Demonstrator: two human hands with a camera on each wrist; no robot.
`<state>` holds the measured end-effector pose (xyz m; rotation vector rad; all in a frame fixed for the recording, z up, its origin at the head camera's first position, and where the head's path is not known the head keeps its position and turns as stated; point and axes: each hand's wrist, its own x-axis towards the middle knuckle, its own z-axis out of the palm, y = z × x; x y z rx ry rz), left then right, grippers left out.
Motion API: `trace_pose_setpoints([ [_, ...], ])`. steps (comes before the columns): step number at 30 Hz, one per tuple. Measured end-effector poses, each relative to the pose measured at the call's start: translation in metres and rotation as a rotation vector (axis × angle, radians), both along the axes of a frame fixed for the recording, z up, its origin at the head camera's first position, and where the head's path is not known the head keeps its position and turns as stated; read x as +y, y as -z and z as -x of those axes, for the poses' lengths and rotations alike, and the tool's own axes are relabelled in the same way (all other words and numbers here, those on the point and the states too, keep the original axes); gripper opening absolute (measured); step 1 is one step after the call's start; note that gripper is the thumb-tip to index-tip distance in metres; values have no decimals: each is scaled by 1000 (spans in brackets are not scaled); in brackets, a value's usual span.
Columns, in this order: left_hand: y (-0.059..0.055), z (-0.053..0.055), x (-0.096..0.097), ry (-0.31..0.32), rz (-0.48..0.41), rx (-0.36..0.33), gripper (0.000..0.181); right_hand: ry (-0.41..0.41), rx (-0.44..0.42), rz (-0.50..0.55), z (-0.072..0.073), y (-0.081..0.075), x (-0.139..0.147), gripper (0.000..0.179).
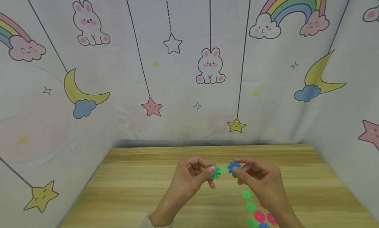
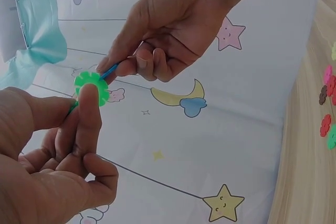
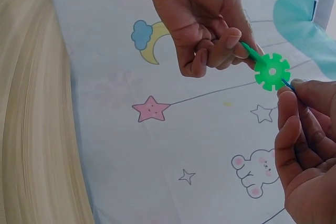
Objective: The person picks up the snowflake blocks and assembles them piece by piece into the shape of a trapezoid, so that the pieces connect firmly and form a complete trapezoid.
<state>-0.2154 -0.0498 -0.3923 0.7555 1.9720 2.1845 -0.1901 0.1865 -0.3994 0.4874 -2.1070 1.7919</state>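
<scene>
Three notched plastic discs are joined in a row between the two hands above the table. My left hand (image 1: 189, 177) pinches a green snowflake disc (image 1: 217, 172) between thumb and fingers. A blue snowflake disc (image 1: 234, 167) is pinched by my right hand (image 1: 263, 178). Between these sits a brighter green disc (image 3: 272, 72), edge-on in the head view and face-on in both wrist views. The blue disc's edge (image 2: 109, 71) meets the rim of this middle disc, and the left hand's disc meets its other side.
Loose discs lie on the wooden table (image 1: 133, 188) below the right hand: green (image 1: 246, 194), pink (image 1: 259, 216), blue (image 1: 264, 225) and others, partly hidden by the right forearm. A white cloth printed with rabbits, stars and moons (image 1: 183, 99) encloses the table's back and sides.
</scene>
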Motion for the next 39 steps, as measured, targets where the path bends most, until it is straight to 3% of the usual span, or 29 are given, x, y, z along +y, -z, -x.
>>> trace_pose_setpoints([
  [8,0,-3,1,-4,-4,12,20,-14,21,3,-1,0,-2,21],
  [16,0,-4,2,12,0,3,21,-143,45,84,1,2,0,21],
  [21,-1,-3,-2,13,22,7,19,-121,32,49,1,2,1,25],
  [26,-1,0,-5,-49,87,32,15,-72,44,-13,2,3,0,27],
  [30,-1,0,-5,-71,127,44,14,-100,71,9,2,5,-1,29],
  [39,-2,-2,0,-8,166,72,9,-192,32,-39,-3,10,-6,31],
])
